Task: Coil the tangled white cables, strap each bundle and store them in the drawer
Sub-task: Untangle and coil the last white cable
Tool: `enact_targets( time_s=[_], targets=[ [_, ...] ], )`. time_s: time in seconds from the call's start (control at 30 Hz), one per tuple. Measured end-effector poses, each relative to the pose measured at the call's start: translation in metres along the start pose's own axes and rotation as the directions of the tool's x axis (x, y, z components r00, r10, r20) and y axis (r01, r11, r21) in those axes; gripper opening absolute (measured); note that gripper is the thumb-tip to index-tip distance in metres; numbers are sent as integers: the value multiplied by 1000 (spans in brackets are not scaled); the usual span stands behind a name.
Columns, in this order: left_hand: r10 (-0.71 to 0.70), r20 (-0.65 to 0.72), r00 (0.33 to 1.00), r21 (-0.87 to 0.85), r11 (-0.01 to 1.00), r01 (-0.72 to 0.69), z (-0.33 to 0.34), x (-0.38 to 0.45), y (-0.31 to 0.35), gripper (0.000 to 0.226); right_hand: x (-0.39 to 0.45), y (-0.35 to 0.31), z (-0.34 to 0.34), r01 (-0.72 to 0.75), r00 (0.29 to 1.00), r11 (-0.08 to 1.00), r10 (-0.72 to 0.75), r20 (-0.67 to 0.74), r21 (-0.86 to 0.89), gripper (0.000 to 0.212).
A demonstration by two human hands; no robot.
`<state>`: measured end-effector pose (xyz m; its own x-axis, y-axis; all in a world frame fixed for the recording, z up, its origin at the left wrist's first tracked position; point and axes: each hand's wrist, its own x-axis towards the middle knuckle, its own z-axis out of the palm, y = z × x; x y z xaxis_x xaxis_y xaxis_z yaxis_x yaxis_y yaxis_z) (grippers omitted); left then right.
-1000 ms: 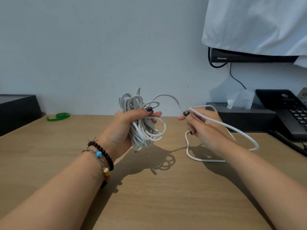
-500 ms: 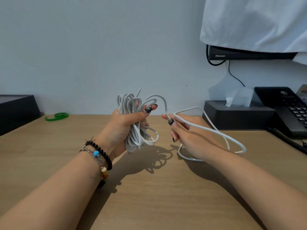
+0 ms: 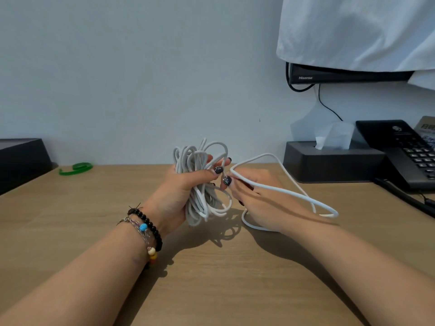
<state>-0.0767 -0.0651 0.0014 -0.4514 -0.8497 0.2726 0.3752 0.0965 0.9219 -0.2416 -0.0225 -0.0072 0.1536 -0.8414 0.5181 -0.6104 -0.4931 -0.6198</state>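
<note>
White cable bundle (image 3: 200, 184) gripped by left hand (image 3: 186, 184), right hand (image 3: 254, 196) pinching loose strand (image 3: 294, 191), green strap (image 3: 75, 168) far left

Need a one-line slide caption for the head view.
Left hand grips cable coil; right hand feeds loose cable.

Cable bundle (image 3: 200, 184) above desk (image 3: 211, 278) centre, strap (image 3: 75, 168) far left, tissue box (image 3: 329, 161) right, phone (image 3: 404, 154) beyond
</note>
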Motion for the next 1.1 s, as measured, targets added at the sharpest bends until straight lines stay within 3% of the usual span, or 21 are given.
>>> enact_targets(
  time_s=[0.13, 0.3, 0.4, 0.5, 0.63, 0.77, 0.93, 1.1],
  targets=[
    [-20, 22, 1000, -5, 1000, 20, -2, 1, -1, 35, -1, 0, 2, 5, 999, 1000, -4, 33, -15, 26],
    [-2, -25, 1000, 21, 1000, 3, -3, 2, -3, 21, -1, 0, 3, 34, 998, 999, -34, 52, 14, 28],
    [21, -68, 997, -25, 999, -23, -5, 5, -2, 24, -2, 0, 3, 14, 999, 998, -16, 42, 53, 29],
    [27, -139, 990, -60, 998, -35, -12, 10, 1, 24, -1, 2, 6, -21, 997, 995, 14, 76, 93, 18],
    [53, -246, 968, -70, 995, -72, -20, 15, 0, 12, 1, 2, 7, 34, 999, 998, -35, 10, 46, 16],
    [75, -326, 942, -124, 985, -121, -28, 19, 5, 16, 2, 0, -1, -67, 997, 974, 60, 40, 218, 15],
    [76, -513, 855, -251, 939, -234, -42, 22, 22, 19, 6, 4, -13, -124, 992, 936, 126, 15, 329, 20],
    [64, -470, 881, -353, 901, -254, -41, 19, 25, 24, 3, 3, -10, -193, 969, 915, 121, 213, 356, 21]
  ],
)
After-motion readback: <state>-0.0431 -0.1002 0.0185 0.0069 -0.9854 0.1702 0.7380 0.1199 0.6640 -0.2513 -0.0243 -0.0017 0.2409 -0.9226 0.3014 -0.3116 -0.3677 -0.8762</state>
